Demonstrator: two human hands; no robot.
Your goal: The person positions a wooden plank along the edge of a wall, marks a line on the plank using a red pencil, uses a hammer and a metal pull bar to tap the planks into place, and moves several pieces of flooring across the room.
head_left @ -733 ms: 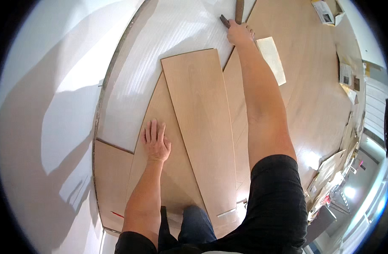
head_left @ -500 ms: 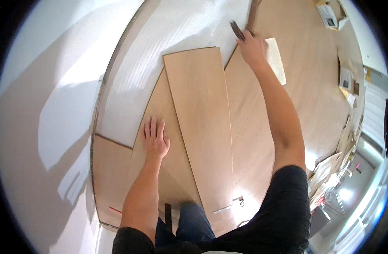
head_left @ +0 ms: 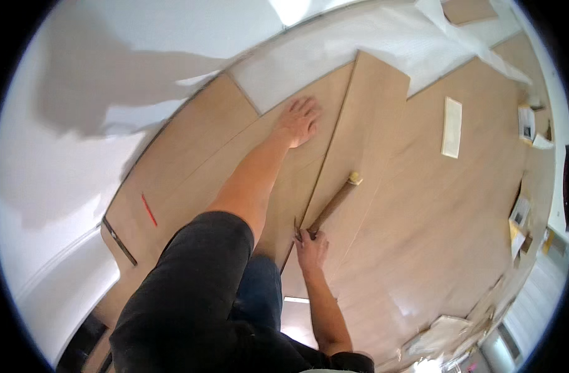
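My left hand lies open on a wood floor plank, its fingertips near the edge of the white underlay. Alongside, a loose plank overlaps it. My right hand is closed round a hammer low over the seam between these planks. The hammer's dark head is at my fingers, and its brown handle points up and right to a yellowish end. A cream rectangular piece lies on the boards farther right, and a thin red stick lies at the left.
A white wall with shadows borders the floor along the left. Laid planks spread to the right. Cardboard packaging and scraps lie along the right side. Loose underlay is folded at the top right.
The view has swung, shifting the wall higher in the picture. My right hand has drawn back from the far end toward my body with the hammer. My left hand remains flat on the plank.
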